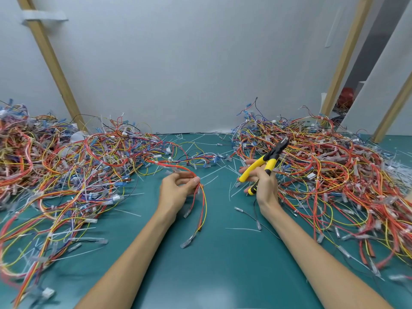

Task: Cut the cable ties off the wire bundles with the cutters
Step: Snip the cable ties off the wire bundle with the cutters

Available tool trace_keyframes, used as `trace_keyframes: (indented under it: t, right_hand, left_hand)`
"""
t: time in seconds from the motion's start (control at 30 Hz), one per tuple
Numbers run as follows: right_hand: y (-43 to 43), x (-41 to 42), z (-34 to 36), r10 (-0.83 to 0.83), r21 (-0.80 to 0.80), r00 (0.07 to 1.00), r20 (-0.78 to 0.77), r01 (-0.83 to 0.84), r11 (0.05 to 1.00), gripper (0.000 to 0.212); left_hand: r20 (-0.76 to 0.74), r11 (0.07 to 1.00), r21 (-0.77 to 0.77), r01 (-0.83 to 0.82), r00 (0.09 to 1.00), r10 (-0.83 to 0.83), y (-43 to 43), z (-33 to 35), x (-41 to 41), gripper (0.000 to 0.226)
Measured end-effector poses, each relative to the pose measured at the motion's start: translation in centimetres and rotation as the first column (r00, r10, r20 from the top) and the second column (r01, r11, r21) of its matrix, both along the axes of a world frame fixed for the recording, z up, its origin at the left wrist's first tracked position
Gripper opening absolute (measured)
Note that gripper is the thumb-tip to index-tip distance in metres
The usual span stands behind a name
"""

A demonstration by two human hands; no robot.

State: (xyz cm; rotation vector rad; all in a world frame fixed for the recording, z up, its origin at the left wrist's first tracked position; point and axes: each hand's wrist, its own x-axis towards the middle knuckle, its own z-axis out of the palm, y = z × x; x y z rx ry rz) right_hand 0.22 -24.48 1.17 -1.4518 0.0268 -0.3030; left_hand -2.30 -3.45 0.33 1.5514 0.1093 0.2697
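The left hand (174, 190) is near the middle of the green counter (200, 264), its fingers (196, 180) curled around a thin wire bundle (202, 206) of red, orange and yellow strands. The bundle arcs in from the far left, passes through the grip, and hangs down toward the near side, ending in clear plastic connectors.

To the right, and apart from that bundle, the right hand (266, 186) grips the yellow-handled cutters (256, 167). Its fingers are wrapped around the handles, which are spread apart, and the dark head points up toward the far right, over the edge of the right pile (323, 170) of tangled wires.

A second, larger heap of wires (66, 166) covers the left side of the counter.

Loose white cable ties (213, 172) lie scattered on the bare strip between the heaps, thickest on the far side near the white wall (189, 63).
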Motion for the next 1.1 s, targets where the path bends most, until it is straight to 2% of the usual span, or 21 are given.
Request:
trace_keyframes:
  t: [0.17, 0.37, 0.47, 0.63, 0.7, 0.77, 0.87, 1.1]
  right_hand:
    - [-0.1, -0.1, 0.1, 0.108, 0.153, 0.993, -0.055, -0.098, 0.983, 0.025]
    - [-0.2, 0.1, 0.1, 0.183, 0.061, 0.978, -0.099, -0.178, 0.982, 0.023]
    - [-0.1, -0.1, 0.2, 0.199, 0.080, 0.975, -0.097, -0.192, 0.978, 0.027]
    - [0.2, -0.2, 0.4, 0.228, 0.047, 0.969, -0.098, -0.224, 0.973, 0.021]
    - [0.3, -0.2, 0.3, 0.233, 0.023, 0.967, -0.106, -0.232, 0.972, 0.019]
    - [0.2, 0.0, 0.0, 0.244, -0.003, 0.963, -0.118, -0.246, 0.969, 0.027]
    - [0.2, 0.3, -0.4, 0.255, -0.023, 0.960, -0.114, -0.259, 0.966, 0.029]
    - [0.1, 0.9, -1.0, 0.279, -0.056, 0.954, -0.108, -0.286, 0.956, 0.029]
  left_hand:
    - [-0.004, 0.999, -0.023, 0.024, 1.000, -0.024, -0.1, 0.2, 0.0, 0.015]
    - [-0.016, 0.998, -0.004, 0.055, 0.998, -0.055, -0.1, 0.4, 0.0, 0.020]
    - [-0.022, 0.998, 0.009, 0.057, 0.998, -0.057, -0.1, 0.4, 0.1, 0.021]
    - [-0.018, 0.999, 0.020, 0.031, 0.999, -0.031, -0.1, 0.3, 0.0, 0.021]
    - [0.003, 0.998, 0.057, -0.007, 1.000, 0.006, -0.2, 0.3, 0.0, 0.017]
    - [0.038, 0.988, 0.145, -0.052, 0.998, 0.047, -0.4, 0.2, 0.1, 0.012]
    - [0.078, 0.968, 0.243, -0.062, 0.996, 0.045, -0.9, -0.1, 0.1, 0.010]
    - [0.057, 0.973, 0.230, -0.032, 0.998, 0.019, -0.7, -0.2, 0.4, 0.009]
